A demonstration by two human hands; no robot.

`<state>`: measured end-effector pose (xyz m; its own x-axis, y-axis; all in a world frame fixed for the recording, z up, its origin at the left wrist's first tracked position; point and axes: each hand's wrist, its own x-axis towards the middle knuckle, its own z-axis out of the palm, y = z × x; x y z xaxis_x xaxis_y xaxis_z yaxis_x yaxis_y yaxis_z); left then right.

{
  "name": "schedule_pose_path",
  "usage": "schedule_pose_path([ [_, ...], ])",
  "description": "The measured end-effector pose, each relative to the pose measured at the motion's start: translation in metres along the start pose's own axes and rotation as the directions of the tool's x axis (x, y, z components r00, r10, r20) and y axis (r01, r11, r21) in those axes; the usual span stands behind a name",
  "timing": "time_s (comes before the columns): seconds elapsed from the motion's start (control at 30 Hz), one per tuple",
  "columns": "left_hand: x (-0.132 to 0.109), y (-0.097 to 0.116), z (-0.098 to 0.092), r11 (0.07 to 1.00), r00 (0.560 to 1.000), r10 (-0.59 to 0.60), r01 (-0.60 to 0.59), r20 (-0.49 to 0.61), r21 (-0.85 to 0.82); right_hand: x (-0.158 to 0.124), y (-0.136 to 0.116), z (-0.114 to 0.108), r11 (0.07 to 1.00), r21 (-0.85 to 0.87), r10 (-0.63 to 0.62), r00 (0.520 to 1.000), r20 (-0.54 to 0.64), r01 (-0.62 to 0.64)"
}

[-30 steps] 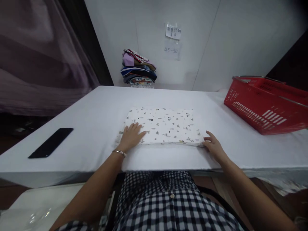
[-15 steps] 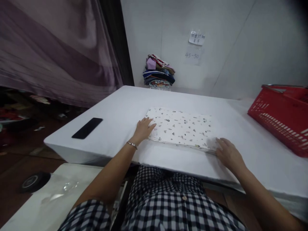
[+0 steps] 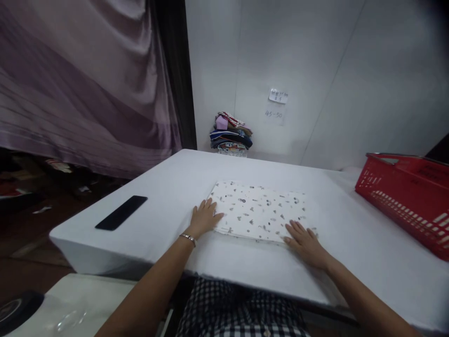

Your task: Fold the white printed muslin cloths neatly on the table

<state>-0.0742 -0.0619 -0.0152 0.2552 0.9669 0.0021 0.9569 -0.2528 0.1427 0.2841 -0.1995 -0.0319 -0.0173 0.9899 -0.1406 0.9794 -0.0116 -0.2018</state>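
Note:
A folded white cloth (image 3: 257,210) with small grey printed motifs lies flat on the white-covered table (image 3: 164,187), with layered edges showing along its near side. My left hand (image 3: 204,218) rests with spread fingers at the cloth's left edge, a bracelet on its wrist. On the near right corner, my right hand (image 3: 304,243) lies flat with its fingers stretched over the fabric. Neither hand is closed around anything.
A black flat phone-like slab (image 3: 121,213) lies at the table's left. The red plastic basket (image 3: 403,196) stands at the right edge. Folded clothes (image 3: 231,135) are stacked at the back against the wall. A purple curtain (image 3: 105,93) hangs at left.
My right hand has moved left from beside the cloth's right end onto its near right corner. My left hand stays at the left edge. The view has tilted upward.

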Motion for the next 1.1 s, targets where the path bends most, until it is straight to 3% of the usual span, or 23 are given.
schedule_pose_path([
  [0.2,0.029,0.010,-0.008,0.998,0.998,-0.054,0.055,-0.036,0.006,0.052,-0.026,-0.023,0.998,-0.029,-0.065,0.994,-0.090,0.063],
  [0.33,0.038,0.007,0.002,0.997,0.996,-0.078,0.078,-0.031,-0.001,0.092,-0.026,-0.017,0.997,-0.081,-0.008,0.994,-0.110,0.000],
  [0.5,0.033,0.000,0.010,0.997,0.996,-0.073,0.072,-0.043,-0.029,0.104,-0.010,0.002,0.995,-0.092,0.039,0.995,-0.092,-0.047],
  [0.67,0.052,0.006,-0.006,0.990,0.991,-0.120,0.123,0.051,-0.063,0.120,-0.020,-0.016,0.997,-0.063,0.030,0.998,-0.061,-0.033],
  [0.8,0.091,0.023,-0.014,0.999,0.999,0.038,-0.038,-0.021,-0.026,0.162,-0.045,-0.035,0.995,-0.086,-0.062,0.993,-0.105,0.053],
  [0.93,0.118,0.024,0.000,0.996,0.996,0.090,-0.090,-0.005,-0.006,0.197,-0.051,-0.032,0.995,-0.083,-0.055,0.996,-0.071,0.049],
  [1.1,0.122,0.011,0.021,0.997,0.995,0.078,-0.079,-0.061,-0.006,0.207,-0.033,-0.014,0.996,-0.085,-0.039,0.997,-0.065,0.034],
])
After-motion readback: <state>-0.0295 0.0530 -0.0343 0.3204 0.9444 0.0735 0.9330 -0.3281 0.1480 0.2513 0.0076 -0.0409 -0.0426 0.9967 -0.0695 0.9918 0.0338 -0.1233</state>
